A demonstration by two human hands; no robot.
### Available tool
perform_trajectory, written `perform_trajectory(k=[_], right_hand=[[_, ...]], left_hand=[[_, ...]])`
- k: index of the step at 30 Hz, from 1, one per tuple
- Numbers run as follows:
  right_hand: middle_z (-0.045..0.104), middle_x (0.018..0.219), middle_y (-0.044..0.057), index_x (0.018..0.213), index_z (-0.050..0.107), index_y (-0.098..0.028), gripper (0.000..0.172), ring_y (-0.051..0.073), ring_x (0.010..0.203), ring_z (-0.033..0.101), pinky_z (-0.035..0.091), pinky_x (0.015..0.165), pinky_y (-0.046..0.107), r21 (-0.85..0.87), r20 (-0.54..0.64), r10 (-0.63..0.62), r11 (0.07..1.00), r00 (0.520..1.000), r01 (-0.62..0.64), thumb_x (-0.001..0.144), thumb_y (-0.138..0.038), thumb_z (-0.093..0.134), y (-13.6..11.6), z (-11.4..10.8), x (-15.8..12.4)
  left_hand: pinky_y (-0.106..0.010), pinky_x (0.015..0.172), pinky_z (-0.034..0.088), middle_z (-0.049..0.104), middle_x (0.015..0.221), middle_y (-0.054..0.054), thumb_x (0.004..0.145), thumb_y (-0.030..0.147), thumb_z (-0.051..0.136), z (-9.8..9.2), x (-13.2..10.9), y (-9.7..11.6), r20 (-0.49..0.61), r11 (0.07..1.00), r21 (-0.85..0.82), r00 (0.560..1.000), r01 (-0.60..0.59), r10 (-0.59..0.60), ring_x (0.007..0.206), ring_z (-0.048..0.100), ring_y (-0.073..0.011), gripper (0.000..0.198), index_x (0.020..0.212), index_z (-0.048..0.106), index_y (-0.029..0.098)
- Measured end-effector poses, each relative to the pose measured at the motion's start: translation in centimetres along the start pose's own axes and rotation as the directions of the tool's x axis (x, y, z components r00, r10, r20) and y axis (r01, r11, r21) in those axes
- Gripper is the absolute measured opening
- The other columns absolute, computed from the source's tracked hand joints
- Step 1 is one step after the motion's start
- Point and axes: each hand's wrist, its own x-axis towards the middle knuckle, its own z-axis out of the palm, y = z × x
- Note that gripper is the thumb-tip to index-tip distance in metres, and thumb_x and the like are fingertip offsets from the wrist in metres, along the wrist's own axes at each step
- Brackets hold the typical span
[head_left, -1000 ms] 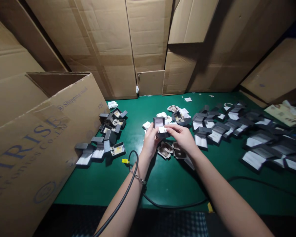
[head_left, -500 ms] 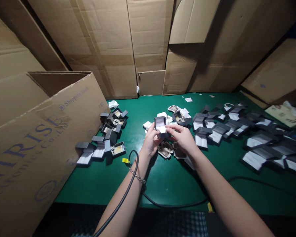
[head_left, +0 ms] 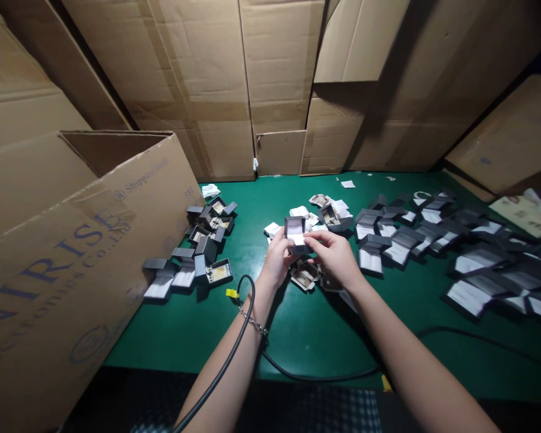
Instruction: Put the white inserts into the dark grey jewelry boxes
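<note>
A small dark hinged box [head_left: 294,226], lid up and white inside, is held above the middle of the table. My left hand [head_left: 277,258] wraps its fingers round the box's left side. The fingers of my right hand [head_left: 336,255] are closed at its right front, by the white lining; whether they also pinch something small is unclear. Below and behind the hands lie crumpled paper pieces [head_left: 305,275] and another open box [head_left: 334,218] with something pale and dark inside.
Several open dark boxes with white linings [head_left: 370,260] cover the right side. More opened boxes [head_left: 219,272] sit at left beside a big carton [head_left: 130,240]. A black cable [head_left: 315,377] crosses the green table [head_left: 297,337] and passes over my left wrist. Cardboard walls [head_left: 279,153] close off the back.
The view has shifted slightly, so the scene sits a little further right. Both hands still hold the same box, with the right fingers changed only slightly at its front.
</note>
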Motion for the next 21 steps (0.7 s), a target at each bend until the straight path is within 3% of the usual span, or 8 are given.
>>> perform_trajectory(k=[5, 10, 14, 21], right_hand=[[0.075, 0.086, 0.006, 0.077, 0.075, -0.020, 0.020, 0.024, 0.086, 0.068, 0.052, 0.086, 0.039, -0.149, -0.005, -0.207, 0.968, 0.978, 0.203, 0.069, -0.036, 0.067, 0.00, -0.68, 0.40], [0.075, 0.086, 0.006, 0.081, 0.076, -0.020, 0.023, 0.023, 0.084, 0.068, 0.051, 0.082, 0.038, -0.170, 0.023, -0.255, 0.952, 0.967, 0.255, 0.073, -0.038, 0.063, -0.37, -0.18, 0.07], [0.075, 0.089, 0.006, 0.082, 0.077, -0.021, 0.023, 0.023, 0.086, 0.067, 0.051, 0.084, 0.037, -0.143, 0.048, -0.279, 0.948, 0.959, 0.283, 0.073, -0.038, 0.065, -0.26, 0.05, -0.03], [0.075, 0.086, 0.006, 0.081, 0.077, -0.020, 0.023, 0.023, 0.084, 0.068, 0.051, 0.083, 0.037, -0.116, 0.051, -0.222, 0.967, 0.974, 0.226, 0.073, -0.038, 0.066, -0.02, -0.10, -0.02]], left_hand=[[-0.018, 0.056, 0.044, 0.066, 0.097, -0.005, 0.059, 0.017, 0.060, 0.25, 0.04, -0.20, -0.013, 0.998, -0.057, 0.999, 0.037, -0.037, 0.074, 0.058, -0.0125, 0.048, 0.106, 0.063, 0.018], [-0.018, 0.055, 0.043, 0.064, 0.096, -0.005, 0.059, 0.018, 0.063, 0.57, -0.14, -0.18, -0.051, 0.994, -0.079, 0.996, 0.071, -0.075, 0.071, 0.056, -0.0108, 0.047, 0.106, 0.062, 0.017], [-0.017, 0.055, 0.041, 0.063, 0.097, -0.004, 0.061, 0.018, 0.061, 0.69, -0.43, 0.12, 0.008, 0.998, -0.032, 0.999, 0.054, -0.054, 0.072, 0.054, -0.0100, 0.047, 0.108, 0.064, 0.018], [-0.017, 0.053, 0.040, 0.060, 0.085, -0.001, 0.060, 0.019, 0.059, 0.46, -0.20, -0.42, 0.003, 0.999, 0.004, 0.999, 0.044, -0.044, 0.064, 0.050, -0.0085, 0.045, 0.105, 0.061, 0.019]])
